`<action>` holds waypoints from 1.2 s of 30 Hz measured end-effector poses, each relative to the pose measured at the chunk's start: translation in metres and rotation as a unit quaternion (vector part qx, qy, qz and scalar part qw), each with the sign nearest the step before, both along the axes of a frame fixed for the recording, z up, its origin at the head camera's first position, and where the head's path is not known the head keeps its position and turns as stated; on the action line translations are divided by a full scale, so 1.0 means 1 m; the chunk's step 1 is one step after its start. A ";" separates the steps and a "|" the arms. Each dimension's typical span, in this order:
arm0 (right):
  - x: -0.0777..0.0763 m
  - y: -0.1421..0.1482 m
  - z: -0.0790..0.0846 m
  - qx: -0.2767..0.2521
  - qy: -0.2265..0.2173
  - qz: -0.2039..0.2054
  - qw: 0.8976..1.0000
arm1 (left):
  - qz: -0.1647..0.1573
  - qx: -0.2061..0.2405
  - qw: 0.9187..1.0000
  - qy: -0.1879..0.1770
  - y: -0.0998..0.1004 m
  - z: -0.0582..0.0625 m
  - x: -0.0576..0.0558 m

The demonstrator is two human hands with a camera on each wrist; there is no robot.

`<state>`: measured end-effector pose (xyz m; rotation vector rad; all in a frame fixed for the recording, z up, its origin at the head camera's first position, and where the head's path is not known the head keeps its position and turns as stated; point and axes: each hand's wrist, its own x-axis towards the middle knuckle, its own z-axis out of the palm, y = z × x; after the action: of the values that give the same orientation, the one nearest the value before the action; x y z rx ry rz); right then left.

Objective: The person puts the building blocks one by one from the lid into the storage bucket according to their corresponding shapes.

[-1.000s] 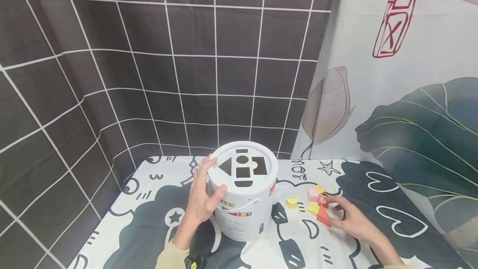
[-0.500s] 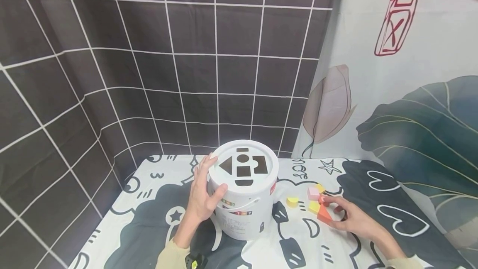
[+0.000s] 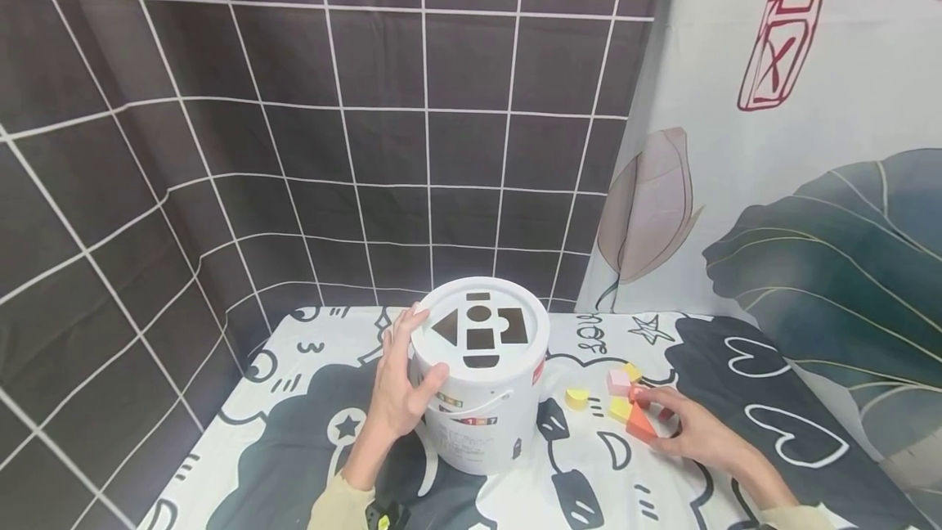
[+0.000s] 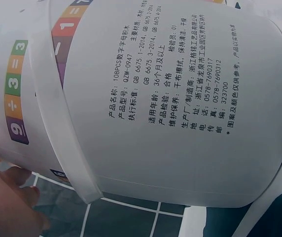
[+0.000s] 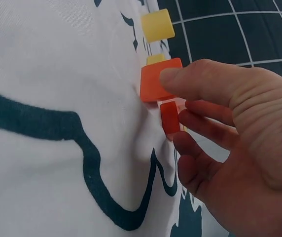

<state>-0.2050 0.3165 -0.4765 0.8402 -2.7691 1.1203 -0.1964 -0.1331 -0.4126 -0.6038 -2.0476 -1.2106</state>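
A white bucket (image 3: 471, 432) stands upright, its lid (image 3: 531, 325) cut with shaped holes. My left hand (image 3: 401, 387) rests against its left side, fingertips at the lid's rim and thumb on the front. In the left wrist view, the bucket's printed side (image 4: 180, 163) fills most of the frame. My right hand (image 3: 699, 432) pinches an orange triangular block (image 3: 641, 424) among the small blocks, thumb on its near face; the index finger is partly hidden in the right wrist view. A red block (image 5: 170, 118) lies just under the other fingers.
A pink block (image 3: 618, 383) and a yellow block (image 3: 621, 410) sit close around the right hand. One yellow half-round block (image 3: 576, 398) lies nearer the bucket. A patterned cloth (image 3: 294, 432) covers the table; a dark grid curtain (image 3: 471, 145) hangs behind.
My right index finger has shifted slightly over the small red-orange block, covering its white marking. The left hand and bucket stay in place.
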 end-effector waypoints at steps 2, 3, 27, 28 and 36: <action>0.000 -0.001 -0.001 0.001 0.008 0.000 1.000 | -0.001 0.001 1.000 0.000 0.000 0.000 0.000; 0.000 -0.002 -0.001 0.003 0.013 -0.001 1.000 | -0.001 0.001 1.000 0.001 0.000 0.000 0.000; 0.010 -0.016 0.001 -0.031 -0.071 -0.081 0.994 | 0.007 -0.003 1.000 -0.002 0.000 0.001 0.001; 0.010 -0.016 0.001 -0.034 -0.077 -0.081 0.993 | 0.007 -0.004 1.000 -0.002 0.000 0.002 0.001; 0.012 -0.014 0.000 -0.050 -0.107 -0.061 0.991 | 0.008 -0.003 1.000 -0.002 0.000 0.001 0.002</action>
<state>-0.1935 0.3025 -0.4764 0.5624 -2.8546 1.3857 -0.1946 -0.1327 -0.4115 -0.5875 -2.0569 -1.1975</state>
